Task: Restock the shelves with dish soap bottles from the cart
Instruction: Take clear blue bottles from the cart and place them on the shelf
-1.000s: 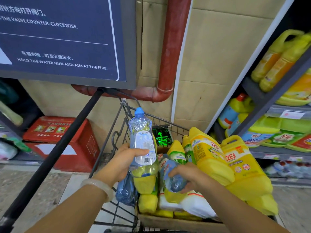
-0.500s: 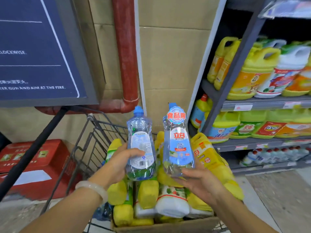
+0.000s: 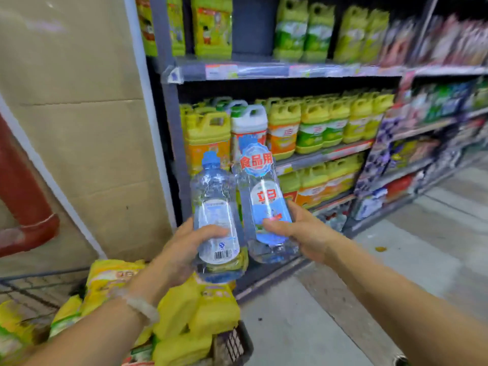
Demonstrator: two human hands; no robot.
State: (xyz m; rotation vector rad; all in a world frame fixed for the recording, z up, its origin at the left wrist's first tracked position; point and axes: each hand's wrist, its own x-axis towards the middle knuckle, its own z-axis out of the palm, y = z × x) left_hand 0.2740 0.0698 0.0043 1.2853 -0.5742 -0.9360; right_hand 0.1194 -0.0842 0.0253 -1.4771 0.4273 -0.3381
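Observation:
My left hand [image 3: 182,249] grips a clear dish soap bottle [image 3: 215,204] with a blue cap, its barcode label facing me. Beside it, my right hand [image 3: 303,231] holds a second clear bottle [image 3: 264,196] with a blue label and a round red-lettered tag at the neck. Both bottles stand upright, side by side and almost touching, in front of the shelves [image 3: 303,159]. The wire cart [image 3: 232,344] sits at the lower left, filled with yellow dish soap bottles [image 3: 200,310].
The shelves hold rows of yellow and green jugs [image 3: 314,125] and one white jug [image 3: 248,122]. A grey shelf post [image 3: 174,143] stands left of them. A cardboard-covered wall [image 3: 79,128] and a red pipe [image 3: 23,196] lie to the left. Grey floor [image 3: 343,299] runs along the aisle.
Both hands have lifted the two clear bottles out of the cart and swung right toward the shelves. The view has turned from the wall sign to the shelf rows.

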